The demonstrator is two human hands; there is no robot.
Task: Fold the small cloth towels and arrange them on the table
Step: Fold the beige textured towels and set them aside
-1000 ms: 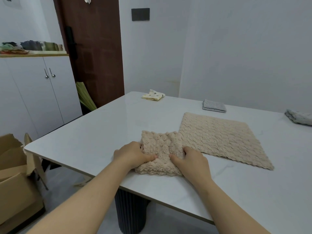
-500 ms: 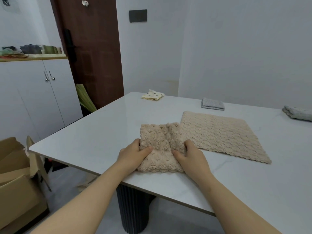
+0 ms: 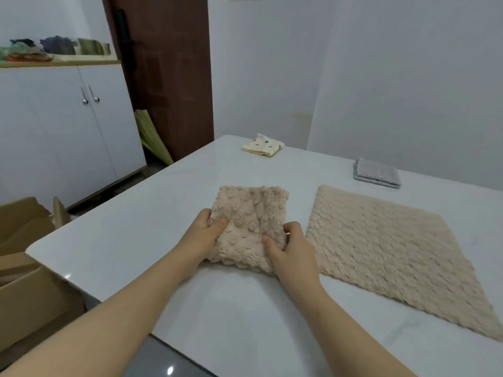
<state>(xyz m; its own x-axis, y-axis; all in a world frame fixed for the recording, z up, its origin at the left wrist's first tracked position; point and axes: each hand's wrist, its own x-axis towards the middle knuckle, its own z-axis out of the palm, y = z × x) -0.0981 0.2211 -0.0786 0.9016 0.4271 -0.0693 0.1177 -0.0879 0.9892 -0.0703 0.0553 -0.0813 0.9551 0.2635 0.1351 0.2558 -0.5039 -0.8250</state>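
Head view: the folded beige fluffy cloth towel (image 3: 249, 224) lies on the white glossy table (image 3: 130, 240), near centre, just left of a flat beige towel (image 3: 386, 254). The left hand (image 3: 202, 236) pinches its left edge and the right hand (image 3: 294, 250) its right edge, thumbs on top.

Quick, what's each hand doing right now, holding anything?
Left hand: grips the left edge of the folded beige towel, thumb on top.
Right hand: grips the same towel's right edge, thumb on top.
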